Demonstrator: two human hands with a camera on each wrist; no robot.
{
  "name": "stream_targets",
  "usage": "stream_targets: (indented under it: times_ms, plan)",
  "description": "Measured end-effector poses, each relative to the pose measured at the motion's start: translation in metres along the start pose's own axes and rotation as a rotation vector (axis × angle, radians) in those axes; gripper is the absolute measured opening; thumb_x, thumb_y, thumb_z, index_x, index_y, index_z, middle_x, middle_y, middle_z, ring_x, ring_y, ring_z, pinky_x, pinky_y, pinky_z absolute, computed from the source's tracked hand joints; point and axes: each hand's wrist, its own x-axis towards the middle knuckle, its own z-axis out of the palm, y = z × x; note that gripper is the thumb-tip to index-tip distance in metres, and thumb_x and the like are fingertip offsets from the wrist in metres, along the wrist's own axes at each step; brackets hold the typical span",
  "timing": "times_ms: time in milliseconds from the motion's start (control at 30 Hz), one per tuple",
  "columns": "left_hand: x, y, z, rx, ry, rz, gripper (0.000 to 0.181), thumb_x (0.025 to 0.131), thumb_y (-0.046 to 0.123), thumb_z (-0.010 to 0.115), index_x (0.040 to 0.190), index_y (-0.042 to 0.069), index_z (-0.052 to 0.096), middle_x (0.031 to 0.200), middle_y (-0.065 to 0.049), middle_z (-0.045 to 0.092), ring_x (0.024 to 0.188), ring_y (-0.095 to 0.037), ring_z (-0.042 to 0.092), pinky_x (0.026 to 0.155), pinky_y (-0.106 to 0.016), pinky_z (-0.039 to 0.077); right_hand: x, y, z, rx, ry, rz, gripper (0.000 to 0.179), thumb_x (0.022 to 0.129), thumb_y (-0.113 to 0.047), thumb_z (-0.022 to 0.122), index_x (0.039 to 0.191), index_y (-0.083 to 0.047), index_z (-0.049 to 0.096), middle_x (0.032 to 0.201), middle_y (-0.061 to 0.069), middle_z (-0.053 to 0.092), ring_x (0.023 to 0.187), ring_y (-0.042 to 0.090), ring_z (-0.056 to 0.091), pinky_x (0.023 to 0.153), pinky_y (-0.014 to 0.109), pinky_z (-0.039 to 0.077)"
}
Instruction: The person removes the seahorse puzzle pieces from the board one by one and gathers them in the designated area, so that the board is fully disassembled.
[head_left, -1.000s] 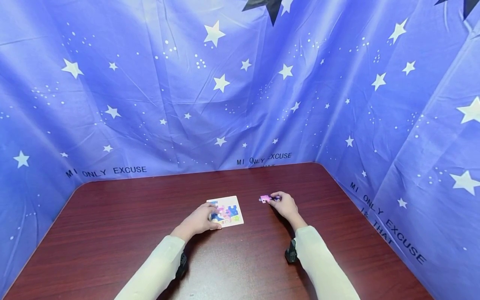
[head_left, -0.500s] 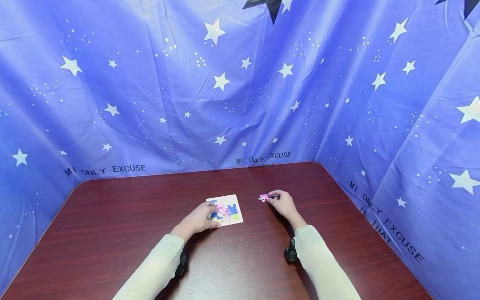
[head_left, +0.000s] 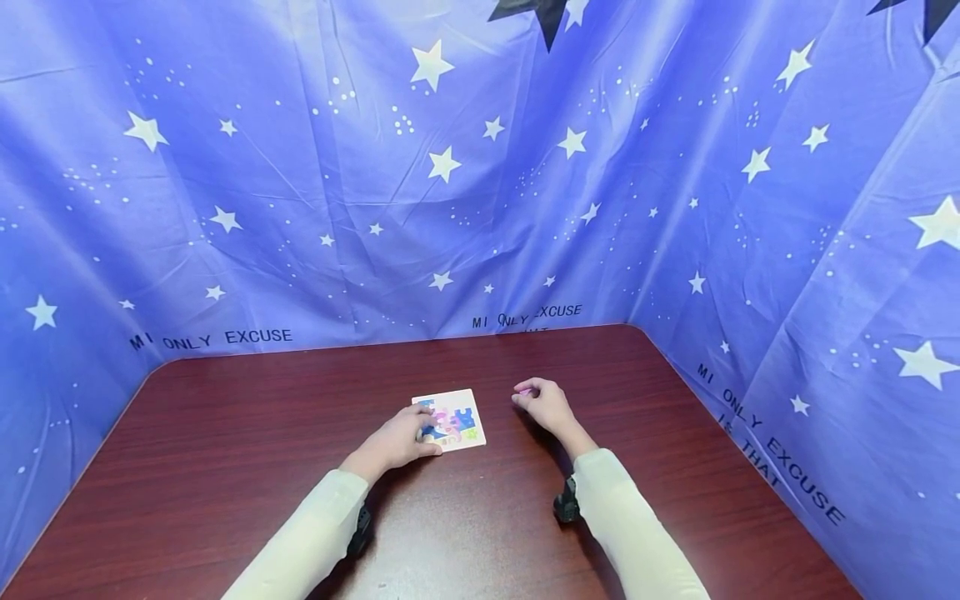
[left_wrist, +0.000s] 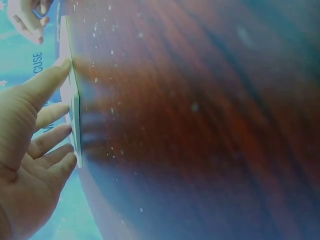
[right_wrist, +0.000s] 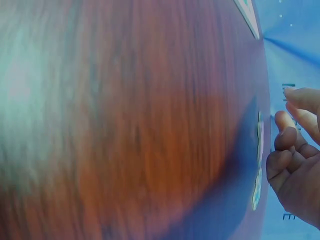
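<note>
My left hand [head_left: 393,437] lies over the left part of a square jigsaw board [head_left: 478,433] with a pale frame and a blue and pink picture. Thumb and fairly straight fingers touch the board [left_wrist: 75,95] from above in the left wrist view. My right hand [head_left: 551,407] hovers to the right of the board, its fingers loosely bent. Below it in the right wrist view, thin jigsaw pieces [right_wrist: 259,135] lie on the table, apart from the fingertips. In the head view the hand hides most of them; a bit of pink shows by the fingers.
The dark red wooden table [head_left: 420,533] spreads around both hands. Blue curtains [head_left: 360,167] with white stars and black lettering stand behind it and along its sides. A black wrist camera [head_left: 567,502] sits under the right sleeve, another camera [head_left: 360,531] under the left.
My right hand has shifted a little to the left, over the pink and purple pieces that showed beside its fingertips before. The left hand and the board have stayed in place.
</note>
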Motion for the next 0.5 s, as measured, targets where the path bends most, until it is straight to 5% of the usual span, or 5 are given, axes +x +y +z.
stream_targets:
  times_ms: [500]
  plan:
    - [-0.014,-0.003,-0.002,0.045,0.009,0.063,0.042,0.083,0.03,0.069,0.115,0.002,0.064,0.126,-0.017,0.055,0.12,-0.032,0.049,0.1,-0.043,0.042,-0.005,-0.02,0.022,0.023,-0.087,-0.046,0.015,0.083,-0.015,0.069,0.094,-0.006,0.07,0.065,-0.001,0.056,0.054,0.008,0.049,0.053,0.022,0.042]
